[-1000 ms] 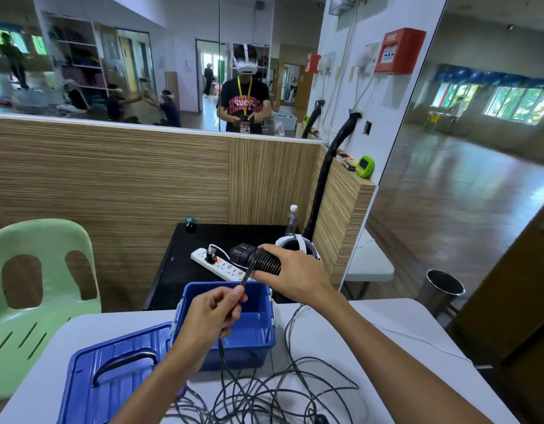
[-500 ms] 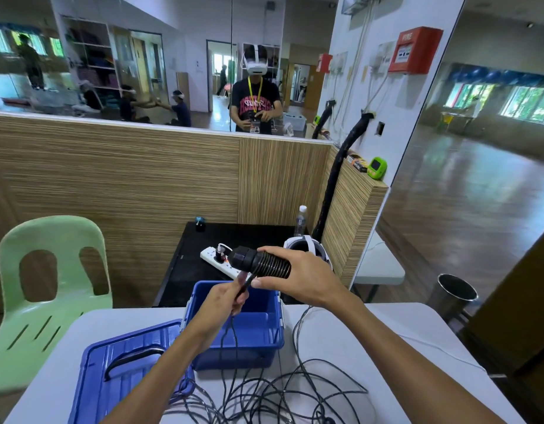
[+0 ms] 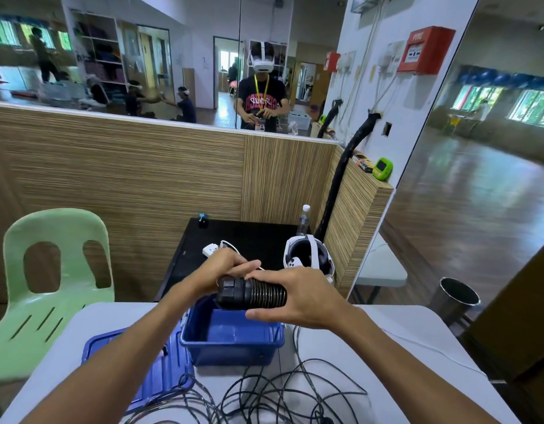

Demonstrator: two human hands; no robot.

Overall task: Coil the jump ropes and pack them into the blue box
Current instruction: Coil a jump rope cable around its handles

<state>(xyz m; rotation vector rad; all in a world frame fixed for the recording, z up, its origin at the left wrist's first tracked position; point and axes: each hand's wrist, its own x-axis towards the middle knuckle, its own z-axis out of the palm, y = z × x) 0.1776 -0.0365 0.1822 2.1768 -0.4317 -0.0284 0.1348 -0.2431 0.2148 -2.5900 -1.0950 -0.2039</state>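
The black ribbed jump-rope handle (image 3: 252, 293) is held level above the open blue plastic box (image 3: 231, 344). The right hand (image 3: 298, 296) grips its ribbed end. The left hand (image 3: 224, 269) is curled behind the cap end; what it pinches cannot be determined. Loose black rope cords (image 3: 264, 396) lie tangled on the white table (image 3: 341, 350), beside the blue lid (image 3: 160, 371).

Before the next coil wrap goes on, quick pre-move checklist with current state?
1. Right hand grips the ribbed black handle: ok.
2. Left hand holds the rope at the handle's far end: cannot tell, its fingers are curled there but the rope is hidden.
3. Blue box is open, directly below the handle: ok.
4. Lid is off, lying left of the box: ok.
5. Loose rope on the table is tidy: not ok, overlapping loops.
6. Box is empty: cannot tell, the hands cover part of it.
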